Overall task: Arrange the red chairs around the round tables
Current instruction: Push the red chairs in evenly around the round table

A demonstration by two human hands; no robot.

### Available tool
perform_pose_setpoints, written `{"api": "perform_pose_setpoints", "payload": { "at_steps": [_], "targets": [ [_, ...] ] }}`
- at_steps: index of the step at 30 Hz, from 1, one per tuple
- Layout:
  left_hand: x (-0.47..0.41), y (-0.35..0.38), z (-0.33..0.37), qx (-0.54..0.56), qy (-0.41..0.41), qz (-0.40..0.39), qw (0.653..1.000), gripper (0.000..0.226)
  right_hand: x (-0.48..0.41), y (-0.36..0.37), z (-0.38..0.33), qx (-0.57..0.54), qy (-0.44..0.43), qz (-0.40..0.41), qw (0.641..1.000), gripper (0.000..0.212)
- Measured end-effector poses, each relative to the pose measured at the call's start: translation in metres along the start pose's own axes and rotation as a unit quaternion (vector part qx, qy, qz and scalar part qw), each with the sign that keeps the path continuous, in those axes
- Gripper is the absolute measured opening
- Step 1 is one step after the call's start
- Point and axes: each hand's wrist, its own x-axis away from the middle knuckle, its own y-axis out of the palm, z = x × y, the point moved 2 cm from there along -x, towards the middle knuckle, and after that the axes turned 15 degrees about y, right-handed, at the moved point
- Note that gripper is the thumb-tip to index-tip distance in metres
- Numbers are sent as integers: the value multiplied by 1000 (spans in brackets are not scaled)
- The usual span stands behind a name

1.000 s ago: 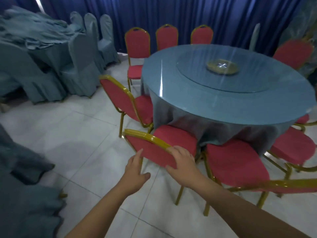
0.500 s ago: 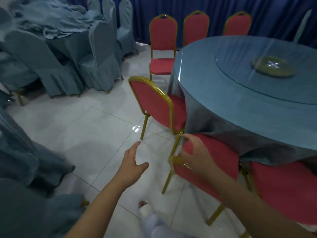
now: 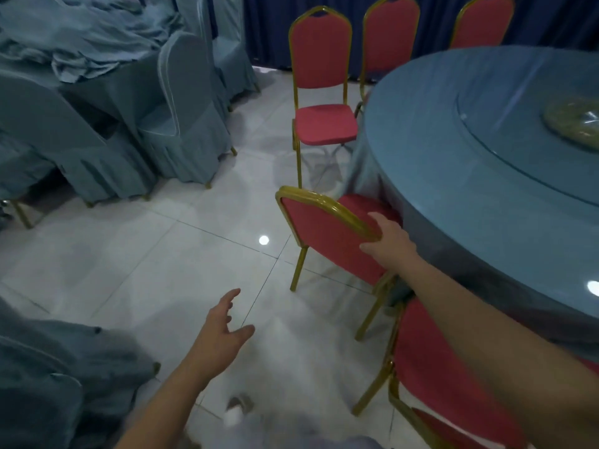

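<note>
Head view: your right grip [image 3: 389, 243] clasps the red chair [image 3: 324, 236] by its top rail [image 3: 327, 205]: stiff metal, probably light enough to slide. Your left grip [image 3: 223, 328] hangs spread, empty.

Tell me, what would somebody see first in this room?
The bright red chair with its gold frame, in the middle beside the big round table in blue cloth on the right. The right hand grips the top of its back, while the left hand hangs open over the white floor. On the left stand chairs in grey-blue covers.
</note>
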Motion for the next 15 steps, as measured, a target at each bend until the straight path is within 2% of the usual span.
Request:
{"api": "perform_pose_setpoints", "payload": {
  "at_steps": [2,4,5,10,13,15],
  "targets": [
    [-50,-23,-2,2,20,-8,1000,69,-30,10,-20,6,39,-18,999,53],
    [-105,-41,0,3,46,-19,999,69,-47,24,-30,37,69,3,997,21],
    [-133,-49,2,4,63,-28,998,69,-52,30,-31,52,84,24,995,15],
    [-252,-79,18,-42,160,-146,975,75,-50,43,-48,44,175,58,982,16],
    [-310,-86,30,-93,239,-244,935,82,-46,55,-68,26,223,40,974,17],
    [-351,-84,43,-145,275,-285,907,88,-42,71,-82,15,250,41,967,10]
  ]
}}
